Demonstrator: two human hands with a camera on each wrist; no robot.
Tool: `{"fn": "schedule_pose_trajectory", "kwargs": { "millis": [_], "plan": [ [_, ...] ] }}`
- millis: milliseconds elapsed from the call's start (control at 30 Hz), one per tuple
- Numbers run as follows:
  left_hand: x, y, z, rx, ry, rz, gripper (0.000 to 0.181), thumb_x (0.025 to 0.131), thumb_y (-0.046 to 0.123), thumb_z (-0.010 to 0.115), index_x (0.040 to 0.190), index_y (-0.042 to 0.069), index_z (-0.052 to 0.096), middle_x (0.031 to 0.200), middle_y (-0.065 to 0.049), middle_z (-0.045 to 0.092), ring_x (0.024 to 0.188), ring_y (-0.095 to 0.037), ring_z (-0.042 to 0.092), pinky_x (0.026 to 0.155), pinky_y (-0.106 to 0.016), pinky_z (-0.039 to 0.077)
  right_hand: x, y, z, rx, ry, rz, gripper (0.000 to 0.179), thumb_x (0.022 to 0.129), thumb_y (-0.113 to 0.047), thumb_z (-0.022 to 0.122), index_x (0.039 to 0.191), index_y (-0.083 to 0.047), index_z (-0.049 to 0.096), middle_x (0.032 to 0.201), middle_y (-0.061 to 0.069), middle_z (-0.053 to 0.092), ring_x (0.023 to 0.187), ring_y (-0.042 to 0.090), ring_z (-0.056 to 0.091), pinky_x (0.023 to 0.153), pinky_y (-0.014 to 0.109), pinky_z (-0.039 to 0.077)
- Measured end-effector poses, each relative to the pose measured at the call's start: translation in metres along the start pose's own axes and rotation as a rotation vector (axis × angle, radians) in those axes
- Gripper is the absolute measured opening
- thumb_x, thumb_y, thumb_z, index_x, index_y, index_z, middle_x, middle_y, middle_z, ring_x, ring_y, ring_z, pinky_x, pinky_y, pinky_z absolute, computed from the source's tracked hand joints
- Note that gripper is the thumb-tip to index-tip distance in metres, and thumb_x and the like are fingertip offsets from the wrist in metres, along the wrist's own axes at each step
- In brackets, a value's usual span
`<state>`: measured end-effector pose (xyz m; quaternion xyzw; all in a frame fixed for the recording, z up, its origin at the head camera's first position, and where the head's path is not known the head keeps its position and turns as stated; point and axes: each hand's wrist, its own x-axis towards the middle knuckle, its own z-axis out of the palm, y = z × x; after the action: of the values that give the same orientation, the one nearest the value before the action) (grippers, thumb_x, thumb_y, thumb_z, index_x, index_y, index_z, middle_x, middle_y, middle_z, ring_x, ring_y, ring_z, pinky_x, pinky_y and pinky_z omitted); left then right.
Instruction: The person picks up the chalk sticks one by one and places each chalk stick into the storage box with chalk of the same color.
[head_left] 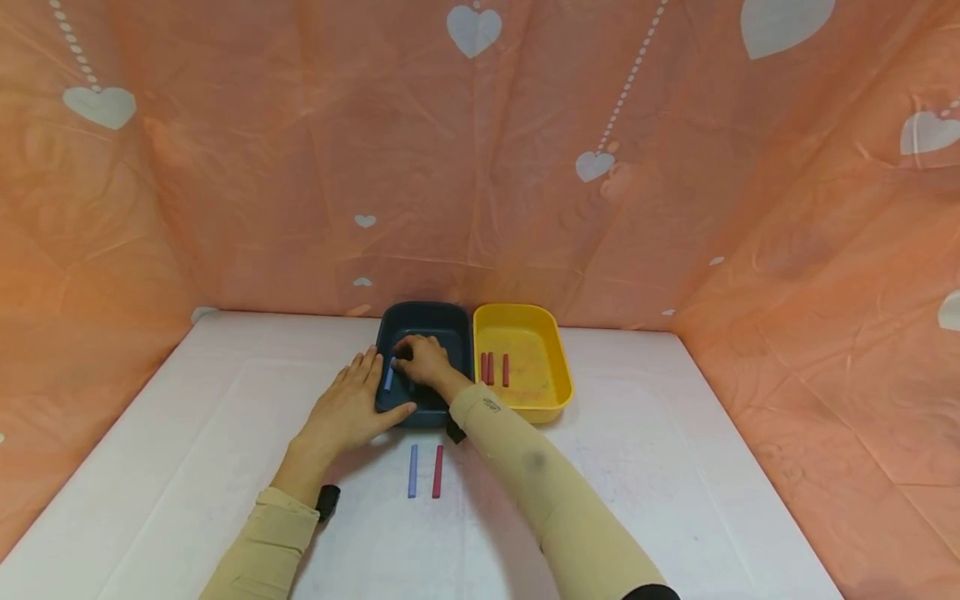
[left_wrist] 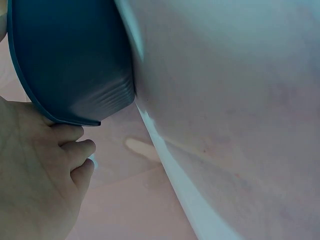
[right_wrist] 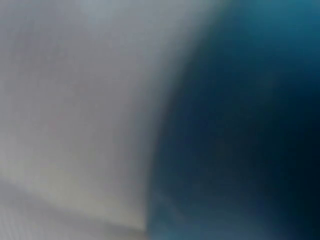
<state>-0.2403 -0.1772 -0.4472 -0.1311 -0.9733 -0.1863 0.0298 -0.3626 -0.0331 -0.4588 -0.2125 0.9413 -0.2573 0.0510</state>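
Note:
In the head view, my right hand (head_left: 426, 364) reaches into the dark blue tray (head_left: 442, 313). Its thumb and curled index finger pinch the upper end of a blue chalk stick (head_left: 388, 379) by the tray's left wall. My left hand (head_left: 348, 408) lies spread against the tray's left side, thumb out toward the front rim. The left wrist view shows the left hand's fingers (left_wrist: 75, 152) at the tray's rim. On the table in front lie another blue chalk stick (head_left: 412, 472) and a red chalk stick (head_left: 437, 472), side by side. The right wrist view is blurred.
A yellow tray (head_left: 561, 367) stands against the dark one's right side, with three red chalk sticks (head_left: 506, 371) in its left half. Both trays are near the back edge of the white-covered table (head_left: 637, 467). Orange sheeting (head_left: 465, 167) with hearts hangs behind and at both sides.

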Motion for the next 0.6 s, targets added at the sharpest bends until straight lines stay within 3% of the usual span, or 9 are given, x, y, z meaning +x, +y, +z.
{"fn": "schedule_pose_trajectory", "kwargs": {
  "millis": [400, 600],
  "plan": [
    [0.0, 0.002, -0.002, -0.003, 0.011, 0.009, 0.107, 0.097, 0.066, 0.058, 0.158, -0.014, 0.023, 0.169, -0.03, 0.016, 0.155, -0.048, 0.018, 0.125, -0.061, 0.019, -0.007, -0.001, -0.004, 0.048, 0.029, -0.017, 0.033, 0.102, -0.024, 0.067, 0.133, -0.013, 0.069, 0.14, 0.006, 0.065, 0.133, 0.028, 0.056, 0.114, 0.052, 0.04],
    [-0.001, 0.002, -0.002, -0.003, 0.007, 0.012, 0.107, 0.097, 0.066, 0.057, 0.158, -0.015, 0.022, 0.168, -0.031, 0.016, 0.155, -0.049, 0.018, 0.125, -0.062, 0.019, -0.018, -0.004, -0.011, 0.101, 0.092, -0.092, 0.032, 0.101, -0.021, 0.07, 0.131, -0.009, 0.069, 0.132, 0.008, 0.068, 0.124, 0.024, 0.062, 0.11, 0.036, 0.047]
  ]
}}
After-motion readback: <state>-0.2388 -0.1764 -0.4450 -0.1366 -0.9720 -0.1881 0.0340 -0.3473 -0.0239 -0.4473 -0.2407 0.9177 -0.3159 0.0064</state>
